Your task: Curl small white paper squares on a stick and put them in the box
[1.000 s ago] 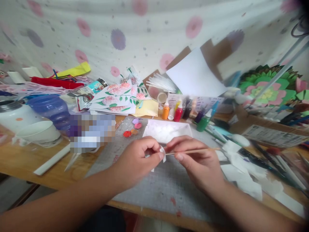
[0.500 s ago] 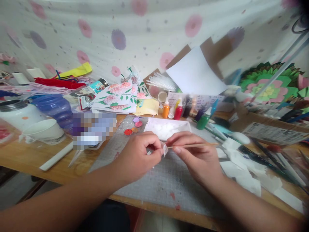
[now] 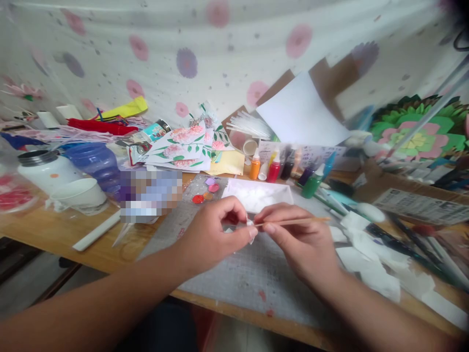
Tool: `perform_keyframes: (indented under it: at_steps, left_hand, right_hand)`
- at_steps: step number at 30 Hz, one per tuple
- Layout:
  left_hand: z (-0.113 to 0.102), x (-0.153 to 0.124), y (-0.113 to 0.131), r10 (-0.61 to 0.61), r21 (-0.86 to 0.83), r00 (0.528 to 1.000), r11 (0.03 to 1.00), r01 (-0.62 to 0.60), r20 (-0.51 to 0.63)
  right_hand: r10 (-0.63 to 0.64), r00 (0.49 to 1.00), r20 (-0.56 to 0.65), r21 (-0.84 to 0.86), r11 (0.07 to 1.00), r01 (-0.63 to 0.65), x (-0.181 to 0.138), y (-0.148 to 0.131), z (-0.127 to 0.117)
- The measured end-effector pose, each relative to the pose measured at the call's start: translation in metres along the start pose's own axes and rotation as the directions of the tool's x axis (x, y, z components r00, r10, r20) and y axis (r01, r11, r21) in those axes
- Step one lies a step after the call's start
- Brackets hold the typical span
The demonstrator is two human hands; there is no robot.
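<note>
My right hand (image 3: 300, 239) pinches a thin wooden stick (image 3: 293, 222) that points left, level above the grey cutting mat (image 3: 234, 278). At the stick's left tip is a small piece of white tissue (image 3: 251, 222), pressed between the thumb and fingers of my left hand (image 3: 216, 232). The two hands nearly meet at this spot. Part of the tissue is hidden by my left fingers. Just behind the hands lies a shallow white tray (image 3: 289, 195) with fluffy white material in it.
Paint bottles (image 3: 274, 168) stand behind the tray. Dabs of paint (image 3: 198, 199) sit on the mat at left. Torn white paper pieces (image 3: 377, 274) and brushes lie at right, beside a cardboard box (image 3: 414, 200). A white cup (image 3: 78, 194) and a jar (image 3: 47, 171) stand at left.
My left thumb has moved slightly right over the tissue, which now looks more bunched round the stick's tip. The whole view has shifted a little.
</note>
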State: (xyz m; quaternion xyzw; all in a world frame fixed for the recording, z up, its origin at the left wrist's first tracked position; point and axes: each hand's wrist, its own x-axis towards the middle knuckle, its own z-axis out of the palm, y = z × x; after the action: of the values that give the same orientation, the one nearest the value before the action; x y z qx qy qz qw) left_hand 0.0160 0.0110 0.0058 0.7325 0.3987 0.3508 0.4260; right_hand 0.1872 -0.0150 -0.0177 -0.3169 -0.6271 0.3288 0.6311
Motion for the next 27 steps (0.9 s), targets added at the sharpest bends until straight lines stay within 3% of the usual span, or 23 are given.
perform_keyframes:
  at_steps: [5, 11, 17, 27]
  left_hand:
    - [0.0008, -0.0030, -0.0034, -0.003, -0.109, 1.000, 0.994, 0.006, 0.028]
    - [-0.0033, -0.0026, -0.0011, -0.059, -0.007, 0.994, 0.998, 0.060, 0.091]
    - [-0.0063, -0.0022, -0.0012, -0.103, -0.074, 0.990, 0.991, 0.110, 0.097]
    - [-0.0043, -0.0047, -0.0023, -0.130, -0.325, 0.977, 0.928, 0.181, 0.172]
  right_hand:
    - [0.000, 1.000, -0.002, -0.012, 1.000, 0.000, -0.0007, 0.0008, 0.0000]
    - [-0.004, 1.000, -0.020, 0.007, 1.000, 0.005, -0.0006, 0.0025, -0.0014]
    - [0.018, 1.000, -0.017, 0.038, 0.999, -0.017, -0.0028, 0.0067, -0.0039]
    - [-0.034, 0.999, 0.035, 0.074, 0.997, 0.032, -0.0049, 0.0039, -0.0040]
